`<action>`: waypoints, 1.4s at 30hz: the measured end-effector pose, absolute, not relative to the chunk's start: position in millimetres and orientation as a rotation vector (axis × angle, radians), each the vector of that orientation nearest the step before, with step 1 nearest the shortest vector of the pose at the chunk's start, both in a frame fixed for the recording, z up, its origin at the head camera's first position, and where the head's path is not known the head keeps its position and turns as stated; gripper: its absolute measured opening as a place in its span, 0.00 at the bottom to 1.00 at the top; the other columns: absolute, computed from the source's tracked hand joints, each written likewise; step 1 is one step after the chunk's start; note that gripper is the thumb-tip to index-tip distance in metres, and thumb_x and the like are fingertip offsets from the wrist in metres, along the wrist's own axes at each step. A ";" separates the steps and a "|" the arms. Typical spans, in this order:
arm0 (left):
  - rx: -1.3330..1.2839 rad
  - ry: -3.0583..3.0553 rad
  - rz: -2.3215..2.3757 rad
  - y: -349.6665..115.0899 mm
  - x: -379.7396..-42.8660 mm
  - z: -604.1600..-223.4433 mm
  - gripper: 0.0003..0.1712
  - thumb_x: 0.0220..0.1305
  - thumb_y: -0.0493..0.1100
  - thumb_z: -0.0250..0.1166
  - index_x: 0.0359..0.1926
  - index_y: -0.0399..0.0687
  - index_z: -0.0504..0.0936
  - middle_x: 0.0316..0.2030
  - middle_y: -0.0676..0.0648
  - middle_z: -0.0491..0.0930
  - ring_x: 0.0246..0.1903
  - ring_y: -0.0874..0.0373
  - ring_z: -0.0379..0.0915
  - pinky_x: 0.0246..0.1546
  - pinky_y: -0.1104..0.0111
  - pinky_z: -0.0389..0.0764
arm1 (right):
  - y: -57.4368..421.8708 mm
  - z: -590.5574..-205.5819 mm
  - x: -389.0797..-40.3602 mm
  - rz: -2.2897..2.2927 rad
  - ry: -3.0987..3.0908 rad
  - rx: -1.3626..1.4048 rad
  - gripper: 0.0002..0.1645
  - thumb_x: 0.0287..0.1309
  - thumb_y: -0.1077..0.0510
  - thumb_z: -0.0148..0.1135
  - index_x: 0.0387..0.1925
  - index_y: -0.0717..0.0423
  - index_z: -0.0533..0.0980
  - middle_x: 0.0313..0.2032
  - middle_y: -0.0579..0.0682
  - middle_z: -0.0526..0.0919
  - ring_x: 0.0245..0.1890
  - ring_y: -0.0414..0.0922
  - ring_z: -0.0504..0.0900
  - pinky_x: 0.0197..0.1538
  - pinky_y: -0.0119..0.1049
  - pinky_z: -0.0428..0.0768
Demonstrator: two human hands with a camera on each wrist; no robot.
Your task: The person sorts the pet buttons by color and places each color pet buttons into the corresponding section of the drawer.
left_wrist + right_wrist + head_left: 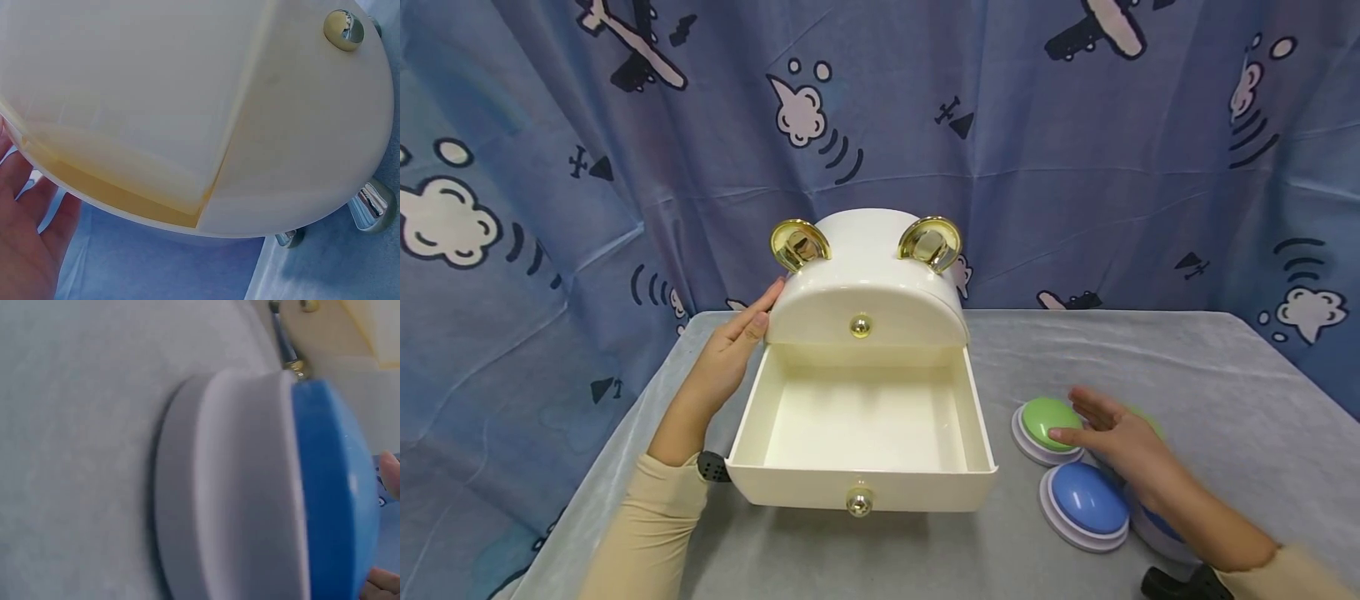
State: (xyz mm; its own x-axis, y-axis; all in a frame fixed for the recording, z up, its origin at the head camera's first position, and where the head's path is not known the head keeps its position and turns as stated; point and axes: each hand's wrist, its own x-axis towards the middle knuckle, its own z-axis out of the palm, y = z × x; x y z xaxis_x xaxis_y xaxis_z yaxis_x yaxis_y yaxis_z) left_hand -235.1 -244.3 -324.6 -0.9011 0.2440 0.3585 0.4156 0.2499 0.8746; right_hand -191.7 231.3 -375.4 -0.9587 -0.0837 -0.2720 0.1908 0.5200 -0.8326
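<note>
**Left hand (726,358) on white cabinet (868,283), right hand (1123,446) by green button (1047,417)**

Center-left: fingers lie straight against the side, not gripping, likely bracing it. Center: drawer (790,490) stands pulled out, probably for access. Lower right: fingers extended, no grip; touch unclear. Blue button (1088,498) sits just below the green one, likely grouped within reach.

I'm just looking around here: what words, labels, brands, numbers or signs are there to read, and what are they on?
None that can be read.
White box and its drawer: no lettering shows.
Green-topped discs and blue-topped discs: none visible.
Curtain: printed planes, clouds and curved strokes, no words.
Dark wrist piece at the left sleeve: small marks, too small to make out.
</note>
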 end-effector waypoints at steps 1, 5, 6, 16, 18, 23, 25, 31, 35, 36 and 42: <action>-0.629 -2.360 -1.727 -244.6 -234.9 -324.5 0.28 0.80 0.50 0.42 0.76 0.49 0.59 0.77 0.51 0.54 0.78 0.55 0.44 0.79 0.55 0.47 | 230.1 -376.5 -192.3 -1.389 2.499 0.084 0.60 0.60 0.46 0.69 0.78 0.63 0.44 0.76 0.68 0.49 0.75 0.71 0.47 0.73 0.67 0.54; -0.632 -2.352 -1.725 -245.5 -233.9 -324.3 0.28 0.81 0.50 0.42 0.76 0.49 0.59 0.77 0.50 0.54 0.78 0.55 0.44 0.79 0.55 0.47 | 224.2 -381.3 -196.4 -1.329 2.562 0.036 0.63 0.57 0.47 0.72 0.77 0.69 0.43 0.75 0.71 0.49 0.74 0.71 0.47 0.74 0.65 0.54; -0.632 -2.350 -1.726 -245.6 -233.7 -324.4 0.28 0.81 0.50 0.42 0.76 0.48 0.59 0.77 0.50 0.54 0.78 0.55 0.45 0.79 0.55 0.47 | 222.6 -382.5 -197.5 -1.320 2.580 0.026 0.63 0.56 0.48 0.72 0.76 0.70 0.44 0.75 0.71 0.50 0.75 0.71 0.48 0.74 0.64 0.54; -0.617 -2.353 -1.717 -247.0 -232.2 -325.0 0.28 0.80 0.50 0.42 0.76 0.49 0.60 0.77 0.50 0.55 0.78 0.55 0.45 0.79 0.55 0.47 | 215.3 -388.4 -199.7 -1.202 2.712 -0.008 0.63 0.47 0.52 0.78 0.73 0.74 0.51 0.71 0.76 0.55 0.72 0.71 0.54 0.71 0.65 0.59; -0.613 -2.352 -1.719 -247.6 -232.4 -325.6 0.28 0.80 0.50 0.42 0.76 0.49 0.60 0.77 0.50 0.55 0.78 0.55 0.45 0.79 0.55 0.47 | 215.0 -389.4 -199.6 -1.180 2.739 -0.024 0.63 0.45 0.52 0.79 0.73 0.74 0.53 0.70 0.77 0.58 0.71 0.72 0.57 0.70 0.65 0.61; -0.610 -2.348 -1.728 -248.1 -232.3 -326.7 0.28 0.80 0.50 0.42 0.76 0.49 0.60 0.77 0.51 0.55 0.78 0.55 0.45 0.79 0.55 0.47 | 214.8 -391.6 -199.8 -1.116 2.815 -0.050 0.61 0.43 0.50 0.80 0.70 0.74 0.58 0.67 0.77 0.62 0.68 0.72 0.63 0.66 0.64 0.67; -0.608 -2.348 -1.731 -247.9 -232.2 -327.2 0.28 0.80 0.50 0.43 0.76 0.49 0.60 0.77 0.51 0.55 0.78 0.55 0.45 0.79 0.55 0.47 | 214.9 -391.7 -200.1 -1.101 2.824 -0.044 0.61 0.42 0.50 0.80 0.70 0.74 0.59 0.67 0.77 0.63 0.67 0.72 0.64 0.66 0.64 0.67; -0.607 -2.354 -1.739 -246.0 -232.7 -326.9 0.28 0.80 0.50 0.43 0.76 0.49 0.60 0.77 0.51 0.55 0.78 0.55 0.46 0.79 0.56 0.48 | 215.2 -379.9 -197.9 -1.111 2.792 0.042 0.62 0.45 0.43 0.78 0.73 0.68 0.58 0.69 0.74 0.62 0.67 0.70 0.65 0.63 0.61 0.72; -0.605 -2.357 -1.737 -246.1 -233.7 -325.2 0.29 0.80 0.51 0.43 0.76 0.49 0.59 0.77 0.52 0.55 0.78 0.55 0.45 0.79 0.56 0.47 | 210.8 -353.4 -194.9 -1.202 2.727 0.072 0.64 0.49 0.38 0.76 0.77 0.60 0.52 0.74 0.69 0.56 0.71 0.69 0.60 0.65 0.62 0.70; -0.605 -2.355 -1.739 -246.3 -234.0 -324.8 0.29 0.80 0.51 0.43 0.76 0.49 0.59 0.77 0.51 0.55 0.78 0.55 0.45 0.79 0.56 0.47 | 208.4 -344.6 -194.4 -1.217 2.721 0.066 0.64 0.49 0.38 0.75 0.78 0.58 0.51 0.75 0.68 0.55 0.71 0.69 0.59 0.66 0.63 0.69; -0.623 -2.343 -1.765 -245.8 -236.0 -326.5 0.30 0.80 0.52 0.43 0.76 0.47 0.58 0.77 0.50 0.54 0.78 0.55 0.44 0.79 0.56 0.47 | 189.0 -284.2 -191.4 -1.317 2.698 0.000 0.62 0.52 0.39 0.74 0.79 0.50 0.50 0.77 0.59 0.53 0.74 0.65 0.57 0.68 0.49 0.74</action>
State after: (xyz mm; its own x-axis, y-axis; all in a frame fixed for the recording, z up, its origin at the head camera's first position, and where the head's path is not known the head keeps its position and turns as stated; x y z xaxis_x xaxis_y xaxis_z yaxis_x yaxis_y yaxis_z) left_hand -236.0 -245.8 -326.5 -0.9039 0.2391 0.3545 0.4068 0.2251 0.8853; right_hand -191.4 189.0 -284.2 -0.9903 -0.0611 -0.1248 0.0608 0.6167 -0.7848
